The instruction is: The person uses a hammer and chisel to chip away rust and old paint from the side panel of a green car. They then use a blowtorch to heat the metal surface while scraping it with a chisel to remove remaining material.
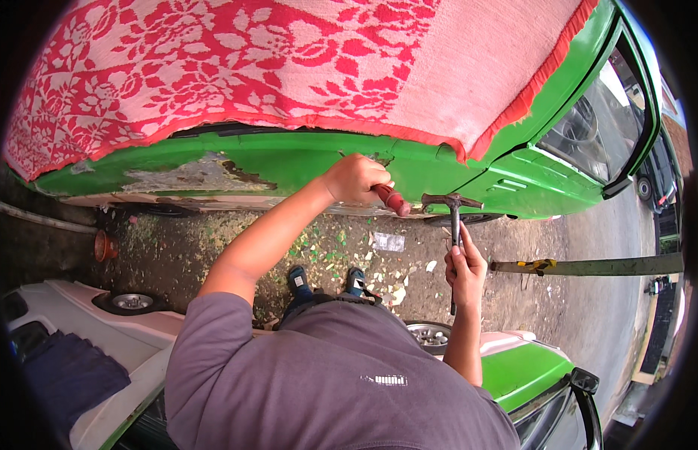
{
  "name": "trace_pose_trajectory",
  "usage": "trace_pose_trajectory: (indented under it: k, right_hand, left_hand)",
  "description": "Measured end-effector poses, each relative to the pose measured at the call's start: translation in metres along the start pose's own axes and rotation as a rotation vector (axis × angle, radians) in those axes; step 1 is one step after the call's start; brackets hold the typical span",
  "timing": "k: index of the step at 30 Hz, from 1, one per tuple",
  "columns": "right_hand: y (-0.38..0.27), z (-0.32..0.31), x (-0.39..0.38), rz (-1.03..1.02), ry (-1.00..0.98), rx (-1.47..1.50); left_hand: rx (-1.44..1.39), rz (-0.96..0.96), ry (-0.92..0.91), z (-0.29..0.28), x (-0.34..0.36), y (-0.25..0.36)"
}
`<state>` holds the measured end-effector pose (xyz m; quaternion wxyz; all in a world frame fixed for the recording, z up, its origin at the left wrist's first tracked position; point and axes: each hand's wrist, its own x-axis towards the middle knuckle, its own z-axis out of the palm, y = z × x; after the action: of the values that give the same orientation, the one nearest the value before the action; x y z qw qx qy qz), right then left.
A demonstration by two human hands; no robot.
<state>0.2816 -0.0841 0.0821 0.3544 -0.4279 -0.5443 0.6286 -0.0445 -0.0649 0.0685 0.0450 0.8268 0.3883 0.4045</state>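
Observation:
My left hand (pixel 354 180) is closed around the red handle of a tool (pixel 395 202), its butt end sticking out toward the right. That tool's working end is hidden by my fist, which is close to the side of a green car (pixel 431 169). My right hand (pixel 467 270) grips a hammer (pixel 452 201) by its dark shaft, with the head upward and a little to the right of the red handle. A gap separates the two. Along the car's side, left of my fist, paint is gone from a grey and brown patch (pixel 203 172).
A pink and red flowered blanket (pixel 289 67) covers the car's top. Paint flakes litter the ground around my feet, near a clear plastic piece (pixel 389 241). A pole (pixel 589 266) stands at right, a pot (pixel 103 245) at left. Another car (pixel 529 367) is behind me.

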Motion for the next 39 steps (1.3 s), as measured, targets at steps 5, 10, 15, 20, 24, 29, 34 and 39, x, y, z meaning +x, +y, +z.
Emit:
trace_pose_trajectory:
  k: [5, 10, 15, 20, 24, 29, 34, 39]
  right_hand:
    - [-0.004, 0.017, -0.027, -0.290, 0.186, 0.197]
    - [0.008, 0.024, -0.005, -0.572, 0.113, -0.446]
    - [0.005, 0.021, -0.023, -0.502, 0.195, -0.007]
    - [0.027, 0.019, -0.017, -0.428, 0.129, -0.297]
    - [0.004, 0.010, -0.022, -0.550, 0.204, 0.084]
    - [0.005, 0.001, -0.013, -0.404, 0.164, 0.047]
    - [0.016, -0.001, -0.007, -0.312, 0.119, 0.077]
    - [0.021, -0.002, -0.001, -0.252, 0.053, 0.052]
  left_hand:
    - [0.083, -0.079, 0.009, 0.008, 0.005, -0.005]
    - [0.078, -0.101, 0.039, 0.016, 0.007, -0.012]
    - [0.104, -0.149, -0.026, 0.016, -0.003, -0.011]
    - [0.100, -0.200, -0.011, 0.021, -0.023, -0.026]
    - [0.091, -0.108, -0.028, 0.023, -0.026, -0.011]
    - [0.089, -0.050, -0.021, 0.015, -0.003, -0.002]
    - [0.092, -0.059, 0.016, 0.018, -0.009, 0.002]
    - [0.108, -0.152, 0.078, 0.021, -0.028, 0.003]
